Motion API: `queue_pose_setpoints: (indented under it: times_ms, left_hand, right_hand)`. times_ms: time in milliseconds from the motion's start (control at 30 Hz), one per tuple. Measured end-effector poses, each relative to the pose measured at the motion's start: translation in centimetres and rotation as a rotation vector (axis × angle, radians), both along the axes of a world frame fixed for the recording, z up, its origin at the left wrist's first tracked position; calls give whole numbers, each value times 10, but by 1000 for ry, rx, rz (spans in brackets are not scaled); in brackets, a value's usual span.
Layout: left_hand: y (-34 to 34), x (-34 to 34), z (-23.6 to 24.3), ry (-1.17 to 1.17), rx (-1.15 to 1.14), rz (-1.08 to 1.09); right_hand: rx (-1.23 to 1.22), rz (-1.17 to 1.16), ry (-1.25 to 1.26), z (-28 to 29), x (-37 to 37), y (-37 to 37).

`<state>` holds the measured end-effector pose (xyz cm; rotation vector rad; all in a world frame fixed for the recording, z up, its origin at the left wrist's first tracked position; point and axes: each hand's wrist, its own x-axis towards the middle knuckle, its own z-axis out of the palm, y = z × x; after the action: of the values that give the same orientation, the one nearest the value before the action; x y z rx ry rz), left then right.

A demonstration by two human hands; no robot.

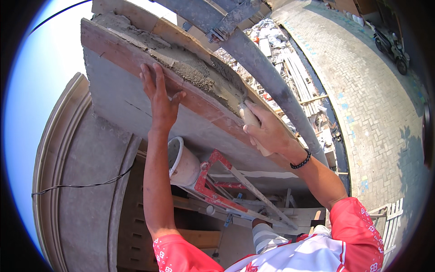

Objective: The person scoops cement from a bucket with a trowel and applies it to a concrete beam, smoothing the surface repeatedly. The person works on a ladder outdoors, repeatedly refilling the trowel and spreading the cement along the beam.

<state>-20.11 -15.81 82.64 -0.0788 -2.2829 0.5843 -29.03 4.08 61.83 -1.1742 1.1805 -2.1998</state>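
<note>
I am looking down from high up, and the landmark is the long reddish wooden board (195, 97) fixed along the edge of the grey concrete ledge (131, 102). My left hand (159, 97) lies flat on the board with fingers spread, pressing against its face. My right hand (267, 131) sits further along the same board toward its lower end, fingers curled shut around the pale wooden handle of a trowel (250, 120), whose working end reaches into the grey wet mortar (195, 72) heaped just above the board. Below the board, between my forearms, a white plastic bucket (181, 161) rests on a red metal scaffold frame (217, 186); beyond the board a thick grey steel pipe (267, 77) runs diagonally, and far below it lies a grey brick-paved street (371, 95). My worry is the drop — if the left hand eases off, the board could shift and loose mortar spill over its edge toward the bucket or the ground. A firm stroke might also drag the trowel off the ledge. The trowel's blade is hidden behind my fingers and the mortar, so I cannot tell its shape or angle, and the bucket's contents are out of sight.
</note>
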Motion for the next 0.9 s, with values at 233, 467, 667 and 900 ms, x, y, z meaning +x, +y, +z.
queue_pose_setpoints:
  times_ms: [233,467,667,900]
  left_hand:
    - [3,-9,-3,-6,19,0]
    - [3,-4,-4,3,40,24]
    - [3,0,-2,8,12,46]
    - [3,-6,-3,12,8,30]
  right_hand:
    - [72,-425,526,-18,-49,-54]
    - [321,-271,598,11,-23,-32]
    - [339,-213,618,22,20,-16]
    - [249,-224,472,0,65,-24]
